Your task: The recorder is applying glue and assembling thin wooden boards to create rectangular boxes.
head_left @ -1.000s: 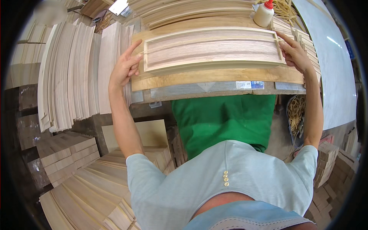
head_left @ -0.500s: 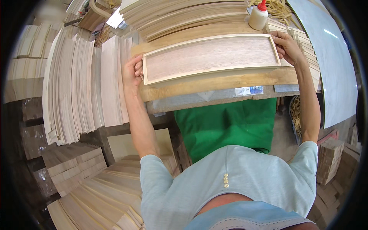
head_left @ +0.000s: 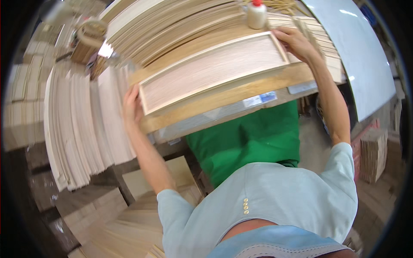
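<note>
A long, shallow wooden tray (head_left: pixel 211 71) with a pale flat panel and a thin raised rim lies over a yellowish wooden board (head_left: pixel 241 86) on the workbench. Its left short end is gripped by my left hand (head_left: pixel 132 105), whose fingers are slightly blurred. At the opposite end, my right hand (head_left: pixel 297 43) holds the far right corner, fingers curled over the rim. The tray's inside holds nothing. Whether its underside touches the board, I cannot tell.
Behind the tray are stacked thin wood sheets (head_left: pixel 180 36) and a white glue bottle (head_left: pixel 257 16) with a red cap. Upright wood panels (head_left: pixel 75 124) stand left. Wood strips (head_left: pixel 325 41) and a pale sheet surface (head_left: pixel 357 56) lie right. Green cloth (head_left: pixel 254 142) hangs below the bench edge.
The head view has turned, so bench and tray slant more, left end lower in the picture. Both hands stay at the tray's two ends.
</note>
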Available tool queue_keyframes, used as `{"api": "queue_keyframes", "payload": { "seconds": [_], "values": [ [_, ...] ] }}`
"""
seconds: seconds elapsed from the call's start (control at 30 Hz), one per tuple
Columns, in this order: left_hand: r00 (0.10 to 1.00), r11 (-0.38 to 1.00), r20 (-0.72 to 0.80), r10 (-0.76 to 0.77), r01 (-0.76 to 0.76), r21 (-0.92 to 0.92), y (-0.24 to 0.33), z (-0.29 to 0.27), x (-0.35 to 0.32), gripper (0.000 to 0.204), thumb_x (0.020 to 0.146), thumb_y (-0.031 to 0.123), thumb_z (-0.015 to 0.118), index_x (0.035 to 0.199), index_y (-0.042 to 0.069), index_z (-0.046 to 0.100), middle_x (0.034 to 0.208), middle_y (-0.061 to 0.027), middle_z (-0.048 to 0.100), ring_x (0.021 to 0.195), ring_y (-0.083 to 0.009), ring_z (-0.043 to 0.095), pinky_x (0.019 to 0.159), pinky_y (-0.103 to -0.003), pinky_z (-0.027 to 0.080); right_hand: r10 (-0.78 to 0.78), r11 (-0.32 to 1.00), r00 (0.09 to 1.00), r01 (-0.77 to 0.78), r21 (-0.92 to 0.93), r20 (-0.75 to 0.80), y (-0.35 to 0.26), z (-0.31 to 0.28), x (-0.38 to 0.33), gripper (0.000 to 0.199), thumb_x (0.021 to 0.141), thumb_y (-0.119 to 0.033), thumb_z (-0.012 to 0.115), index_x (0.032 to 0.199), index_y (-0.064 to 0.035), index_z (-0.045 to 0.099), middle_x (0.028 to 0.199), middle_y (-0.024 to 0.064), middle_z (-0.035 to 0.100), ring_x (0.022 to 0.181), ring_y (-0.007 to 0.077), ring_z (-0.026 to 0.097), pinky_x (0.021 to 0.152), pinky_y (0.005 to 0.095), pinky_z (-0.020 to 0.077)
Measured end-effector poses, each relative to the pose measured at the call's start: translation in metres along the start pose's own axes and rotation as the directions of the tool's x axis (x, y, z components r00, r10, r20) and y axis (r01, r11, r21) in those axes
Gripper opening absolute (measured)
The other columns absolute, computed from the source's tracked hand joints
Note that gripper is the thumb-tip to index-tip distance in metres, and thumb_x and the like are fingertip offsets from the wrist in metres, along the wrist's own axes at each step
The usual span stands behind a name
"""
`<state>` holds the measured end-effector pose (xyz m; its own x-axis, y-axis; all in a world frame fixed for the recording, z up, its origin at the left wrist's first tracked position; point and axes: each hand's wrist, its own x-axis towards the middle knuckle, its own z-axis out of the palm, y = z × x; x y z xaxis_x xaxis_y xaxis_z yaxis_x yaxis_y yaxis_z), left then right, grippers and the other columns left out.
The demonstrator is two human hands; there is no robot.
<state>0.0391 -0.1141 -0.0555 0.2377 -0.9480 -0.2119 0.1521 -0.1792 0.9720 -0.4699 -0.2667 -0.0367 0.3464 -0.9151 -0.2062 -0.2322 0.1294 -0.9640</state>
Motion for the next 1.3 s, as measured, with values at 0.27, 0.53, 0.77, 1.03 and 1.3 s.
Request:
{"api": "queue_keyframes", "payload": {
  "seconds": [0.27,0.53,0.77,1.03,1.3],
  "values": [
    [0.980,0.903,-0.055,0.194,-0.156,0.400,0.015,0.024,-0.041,0.051,0.097,0.029,0.049,0.137,-0.001,0.040,0.134,-0.0165,0.046,0.122,-0.0216,0.044,0.099,-0.032,0.038,-0.155,0.982,0.986,0.148,-0.117,-0.060,-0.003,-0.008,-0.027,0.043,0.096,-0.035,0.049,0.128,-0.0078,0.054,0.098,0.0028,0.060,0.080,0.0085,0.056,0.069,0.0231,0.0478],
    [0.941,0.775,0.303,0.153,-0.304,0.554,0.038,0.050,-0.060,0.107,0.067,0.041,0.079,0.148,0.007,0.018,0.152,-0.0155,0.017,0.140,-0.0273,0.020,0.113,-0.039,0.020,-0.312,0.696,0.905,0.425,-0.579,0.289,-0.003,-0.004,-0.031,0.120,0.056,-0.062,0.077,0.148,-0.0147,0.017,0.151,0.0151,0.014,0.140,0.0294,0.017,0.113,0.0425,0.0279],
    [0.906,0.237,0.422,0.035,-0.417,0.877,0.059,0.066,-0.044,0.128,0.041,0.037,0.088,0.147,0.009,0.020,0.149,-0.0185,0.019,0.138,-0.0330,0.020,0.113,-0.042,0.023,-0.192,0.450,0.883,0.468,-0.761,0.429,-0.034,0.015,-0.032,0.127,0.043,-0.035,0.086,0.147,-0.0107,0.016,0.150,0.0139,0.018,0.139,0.0307,0.019,0.117,0.0412,0.0222],
    [0.934,0.341,0.354,0.044,-0.347,0.874,0.062,0.079,-0.041,0.111,0.043,0.014,0.084,0.141,0.011,0.033,0.135,-0.0149,0.034,0.127,-0.0330,0.032,0.110,-0.041,0.030,-0.222,0.505,0.888,0.458,-0.731,0.403,-0.044,0.022,-0.031,0.105,0.054,-0.022,0.079,0.143,-0.0058,0.025,0.141,0.0154,0.029,0.131,0.0318,0.031,0.112,0.0404,0.0312],
    [0.917,0.200,0.388,0.091,-0.399,0.895,0.064,0.080,-0.043,0.111,0.043,0.020,0.086,0.141,0.010,0.034,0.136,-0.0167,0.035,0.129,-0.0348,0.031,0.110,-0.043,0.027,-0.275,0.417,0.863,0.505,-0.756,0.424,-0.041,0.022,-0.031,0.100,0.056,-0.024,0.077,0.141,-0.0035,0.028,0.140,0.0167,0.032,0.129,0.0333,0.033,0.111,0.0400,0.0314]
  ]
}}
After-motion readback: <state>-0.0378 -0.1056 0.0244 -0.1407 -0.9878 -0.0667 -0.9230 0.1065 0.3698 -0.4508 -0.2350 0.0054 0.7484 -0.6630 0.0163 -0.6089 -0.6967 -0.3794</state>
